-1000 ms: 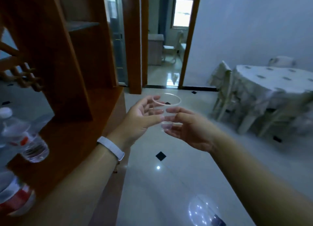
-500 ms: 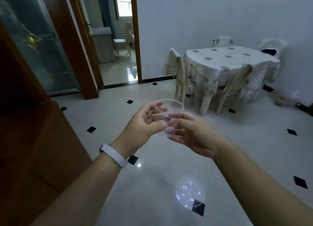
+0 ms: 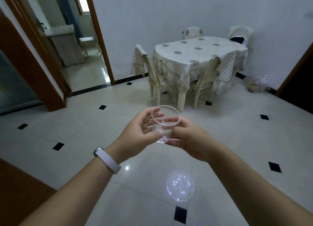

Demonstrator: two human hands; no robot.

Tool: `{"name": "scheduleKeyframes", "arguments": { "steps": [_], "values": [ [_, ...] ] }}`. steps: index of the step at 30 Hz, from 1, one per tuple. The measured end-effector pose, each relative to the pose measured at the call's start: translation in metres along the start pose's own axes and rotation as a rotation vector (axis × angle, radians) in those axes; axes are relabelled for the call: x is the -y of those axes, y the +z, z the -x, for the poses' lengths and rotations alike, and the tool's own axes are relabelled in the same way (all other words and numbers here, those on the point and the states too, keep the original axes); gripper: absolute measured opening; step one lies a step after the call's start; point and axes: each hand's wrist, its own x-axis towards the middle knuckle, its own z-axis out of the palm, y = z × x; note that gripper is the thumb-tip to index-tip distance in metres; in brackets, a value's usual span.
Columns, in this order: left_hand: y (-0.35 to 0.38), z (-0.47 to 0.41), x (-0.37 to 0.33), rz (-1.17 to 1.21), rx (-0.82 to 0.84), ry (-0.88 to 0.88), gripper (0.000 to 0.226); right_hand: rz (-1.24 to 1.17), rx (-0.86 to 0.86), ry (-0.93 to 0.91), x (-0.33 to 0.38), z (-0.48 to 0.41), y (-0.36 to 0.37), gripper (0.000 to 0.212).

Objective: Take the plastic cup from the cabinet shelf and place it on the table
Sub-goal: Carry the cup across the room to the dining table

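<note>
Both hands, left hand (image 3: pixel 138 132) and right hand (image 3: pixel 189 141), grip the clear cup (image 3: pixel 165 124) above the glossy tiled floor (image 3: pixel 84 141); the cloth-covered worktop (image 3: pixel 199 51) stands well apart by the white wall (image 3: pixel 169 8).

white walls (image 3: pixel 152 13) | glossy tiled floor (image 3: pixel 84 141) | cloth-covered table (image 3: pixel 199 51) | chairs (image 3: pixel 144 63)

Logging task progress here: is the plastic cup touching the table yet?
Apart. The head view shows the plastic cup held in both hands above the floor, well short of the table.
</note>
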Motion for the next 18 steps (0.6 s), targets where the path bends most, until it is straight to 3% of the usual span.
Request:
{"name": "scheduleKeyframes", "arguments": {
  "steps": [9, 18],
  "values": [
    [0.022, -0.096, 0.027, 0.036, 0.097, -0.001, 0.060, -0.076, -0.163, -0.006, 0.014, -0.043, -0.073, 0.042],
    [-0.003, -0.237, 0.078, 0.085, 0.156, 0.021, 0.061, -0.049, -0.312, 0.010, 0.045, -0.147, -0.129, 0.050]
  ]
}}
